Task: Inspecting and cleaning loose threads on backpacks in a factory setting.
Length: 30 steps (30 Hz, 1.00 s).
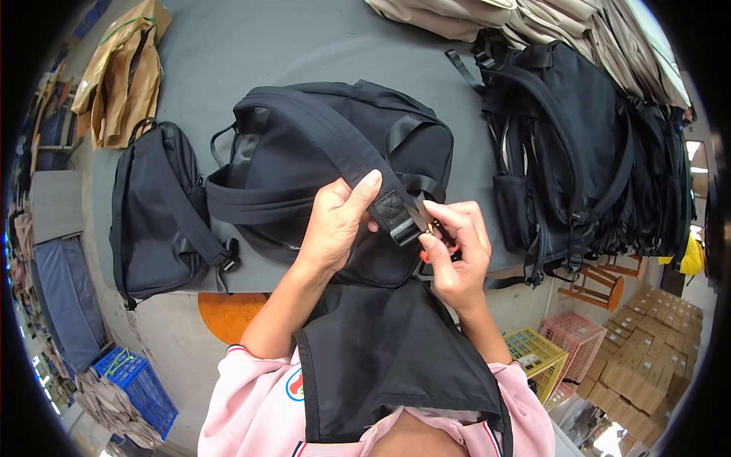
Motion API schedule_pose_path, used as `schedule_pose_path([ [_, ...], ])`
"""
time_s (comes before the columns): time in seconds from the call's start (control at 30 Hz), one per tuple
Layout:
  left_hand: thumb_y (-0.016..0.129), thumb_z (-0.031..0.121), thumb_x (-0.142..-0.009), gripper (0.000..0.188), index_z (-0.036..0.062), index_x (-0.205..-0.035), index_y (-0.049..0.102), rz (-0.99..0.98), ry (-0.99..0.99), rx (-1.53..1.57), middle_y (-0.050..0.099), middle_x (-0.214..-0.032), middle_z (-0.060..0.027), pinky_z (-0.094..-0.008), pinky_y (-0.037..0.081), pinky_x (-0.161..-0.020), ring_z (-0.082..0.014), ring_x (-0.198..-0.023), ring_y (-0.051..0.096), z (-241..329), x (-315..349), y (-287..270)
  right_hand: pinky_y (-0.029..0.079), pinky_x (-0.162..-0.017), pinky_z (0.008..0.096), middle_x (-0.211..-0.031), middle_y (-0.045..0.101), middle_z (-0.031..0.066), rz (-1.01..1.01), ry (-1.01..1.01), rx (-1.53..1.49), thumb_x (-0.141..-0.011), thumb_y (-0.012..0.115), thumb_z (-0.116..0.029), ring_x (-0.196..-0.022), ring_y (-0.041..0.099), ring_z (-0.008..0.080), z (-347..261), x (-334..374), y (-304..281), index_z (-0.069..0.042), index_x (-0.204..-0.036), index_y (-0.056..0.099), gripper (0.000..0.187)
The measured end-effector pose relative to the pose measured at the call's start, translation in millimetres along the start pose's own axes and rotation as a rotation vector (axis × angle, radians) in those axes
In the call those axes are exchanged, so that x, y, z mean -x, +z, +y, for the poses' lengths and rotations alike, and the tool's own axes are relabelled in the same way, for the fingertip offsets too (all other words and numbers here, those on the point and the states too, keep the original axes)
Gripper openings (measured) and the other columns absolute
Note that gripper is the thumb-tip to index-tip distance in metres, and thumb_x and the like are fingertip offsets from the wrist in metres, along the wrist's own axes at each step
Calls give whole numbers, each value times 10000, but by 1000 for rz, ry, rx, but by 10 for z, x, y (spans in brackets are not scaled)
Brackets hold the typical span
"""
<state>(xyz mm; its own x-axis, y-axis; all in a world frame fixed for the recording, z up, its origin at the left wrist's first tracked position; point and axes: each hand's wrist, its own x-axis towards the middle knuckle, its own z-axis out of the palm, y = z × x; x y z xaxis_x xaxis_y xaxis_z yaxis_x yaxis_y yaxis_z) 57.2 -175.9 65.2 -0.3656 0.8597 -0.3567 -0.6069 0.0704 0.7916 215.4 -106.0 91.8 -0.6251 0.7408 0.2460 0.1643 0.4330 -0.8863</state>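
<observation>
A black backpack (pixel 282 160) lies on the grey table (pixel 304 46) in front of me. One of its padded shoulder straps (pixel 339 141) arches over it toward me and ends at a black plastic buckle (pixel 403 230). My left hand (pixel 335 221) grips this strap near its stitched end, thumb on top. Beside the buckle, my right hand (pixel 461 255) is closed around a small pair of scissors (pixel 426 222) with orange-red handles, mostly covered by the fingers. The blades point toward the strap end; whether they touch it I cannot tell.
Another black backpack (pixel 156 217) lies at the left, below a brown paper bag (pixel 126 84). Several black backpacks (pixel 563 114) crowd the right side, with beige fabric pieces (pixel 548 23) behind them. Beyond the near edge stand an orange stool (pixel 228 316), crates (pixel 537 358) and stacked cartons (pixel 647 358).
</observation>
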Motion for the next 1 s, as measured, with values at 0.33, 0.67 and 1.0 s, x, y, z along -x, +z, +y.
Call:
schedule_pose_path([
  [0.33, 530, 338, -936, 282, 71, -890, 609, -20, 28, -78, 607, -782, 24, -184, 403, -563, -33, -663, 521, 5, 18, 4, 460, -522, 302, -822, 552, 90, -182, -193, 289, -705, 664, 23, -595, 570, 222, -23, -224, -168, -54, -1077, 624, 382],
  [0.67, 539, 359, -929, 308, 66, -848, 589, -37, 9, -96, 579, -747, 28, -180, 400, -555, -26, -627, 484, -2, 7, -38, 477, -532, 321, -823, 558, 90, -266, -270, 303, -683, 667, 24, -617, 589, 236, -11, -312, -204, -54, -1065, 621, 392],
  [1.0, 547, 379, -921, 330, 57, -867, 599, -62, 1, -149, 579, -738, 34, -175, 395, -551, -23, -613, 475, -20, -21, -121, 466, -529, 312, -809, 558, 87, -374, -164, 206, -682, 657, 41, -606, 575, 225, -68, -312, -291, -48, -1023, 643, 353],
])
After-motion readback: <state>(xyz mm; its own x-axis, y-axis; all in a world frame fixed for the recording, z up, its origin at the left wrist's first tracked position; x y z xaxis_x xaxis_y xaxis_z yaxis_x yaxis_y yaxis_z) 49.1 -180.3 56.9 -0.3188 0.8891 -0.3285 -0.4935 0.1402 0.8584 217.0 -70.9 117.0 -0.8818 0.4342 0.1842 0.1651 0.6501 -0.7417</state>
